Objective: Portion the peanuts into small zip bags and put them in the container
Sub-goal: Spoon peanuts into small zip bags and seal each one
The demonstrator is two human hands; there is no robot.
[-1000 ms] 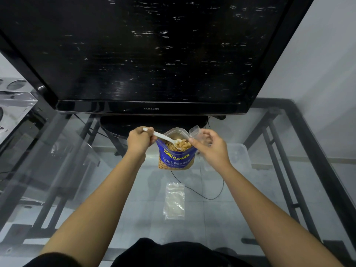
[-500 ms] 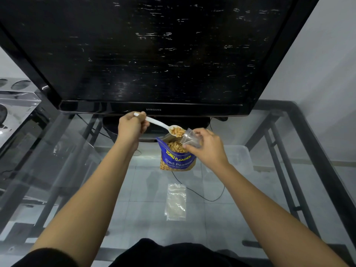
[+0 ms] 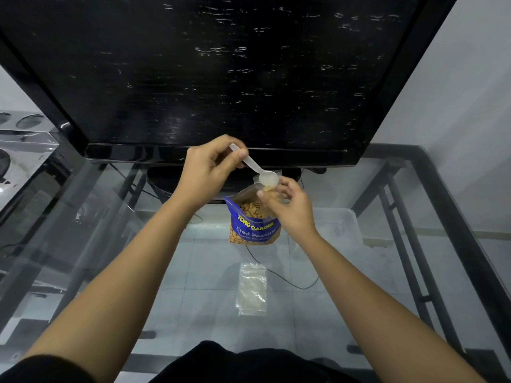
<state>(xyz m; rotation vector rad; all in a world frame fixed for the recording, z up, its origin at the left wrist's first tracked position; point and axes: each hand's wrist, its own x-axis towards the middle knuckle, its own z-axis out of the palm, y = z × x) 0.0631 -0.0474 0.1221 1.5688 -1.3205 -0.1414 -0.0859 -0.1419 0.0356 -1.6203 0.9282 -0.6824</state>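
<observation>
Our left hand pinches the spoon, tipping it; our right hand pinches the zip bag open. We should likely pour slowly over the pouch; spills fall back in.

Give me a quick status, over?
Left hand grips white plastic spoon, tipping into small clear zip bag pinched by right hand. Nothing in the way.

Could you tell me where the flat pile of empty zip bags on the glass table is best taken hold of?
Pinch the zip bags at their near short edge, coming from the person's side. They lie flat and thin on the glass table, long axis pointing away, so that edge is probably easiest to lift. The peanut pouch stands beyond the far end.
</observation>
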